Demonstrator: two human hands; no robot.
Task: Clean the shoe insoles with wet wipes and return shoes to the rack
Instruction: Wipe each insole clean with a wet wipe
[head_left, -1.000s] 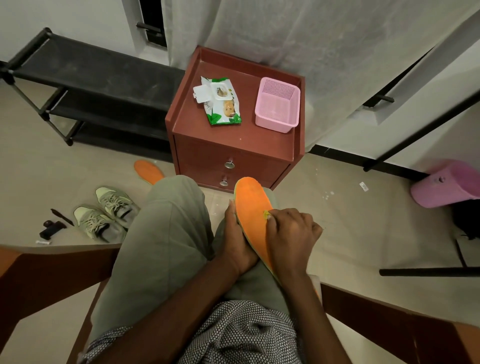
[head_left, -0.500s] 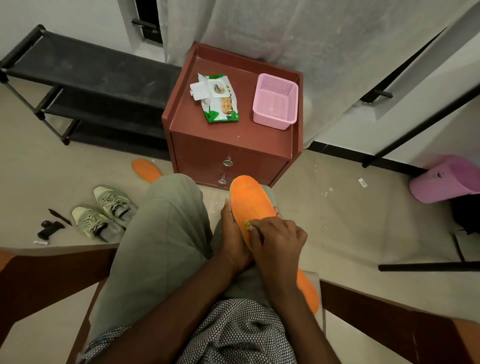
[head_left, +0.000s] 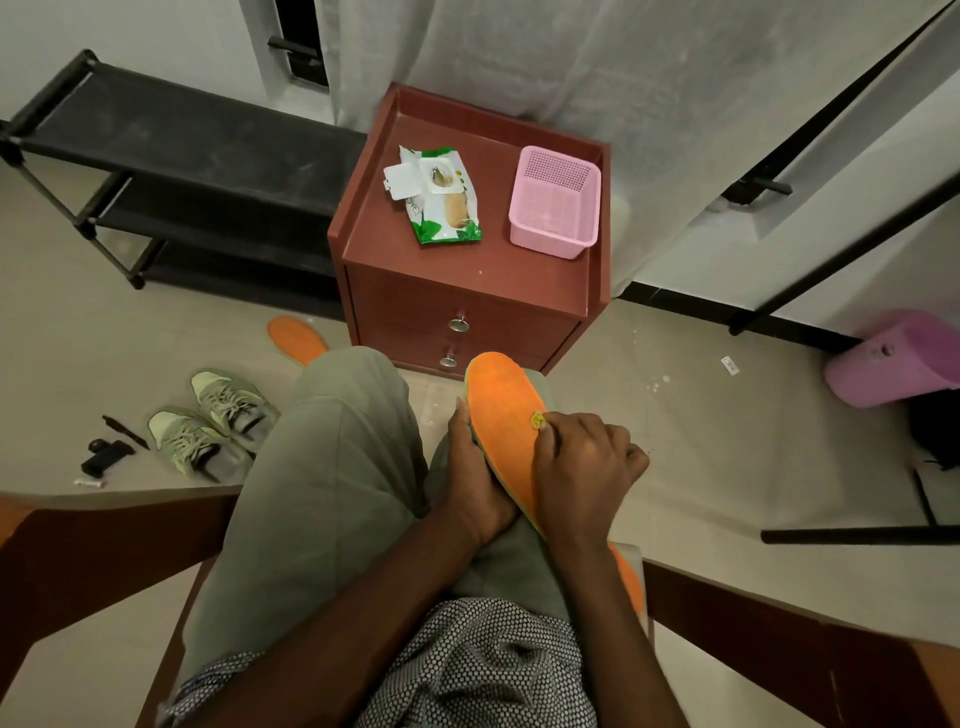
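Observation:
An orange insole (head_left: 503, 410) rests across my lap, toe pointing away from me. My left hand (head_left: 470, 478) grips its left edge from below. My right hand (head_left: 584, 467) presses a small, stained wet wipe (head_left: 537, 420) onto the middle of the insole with closed fingers. A second orange insole (head_left: 296, 339) lies on the floor, left of my knee. A pair of grey-green sneakers (head_left: 218, 423) stands on the floor at the left. The black shoe rack (head_left: 171, 156) is at the far left. The pack of wet wipes (head_left: 441, 195), flap open, lies on the bedside cabinet (head_left: 467, 291).
A pink mesh basket (head_left: 555, 202) stands on the cabinet beside the wipes. Small black items (head_left: 106, 452) lie on the floor left of the sneakers. A pink bin (head_left: 893, 358) lies at the right. Wooden chair arms (head_left: 104, 551) flank my legs.
My right hand with the wipe has slid back to the right and slightly up the insole after moving left half a second ago. The left hand keeps its hold.

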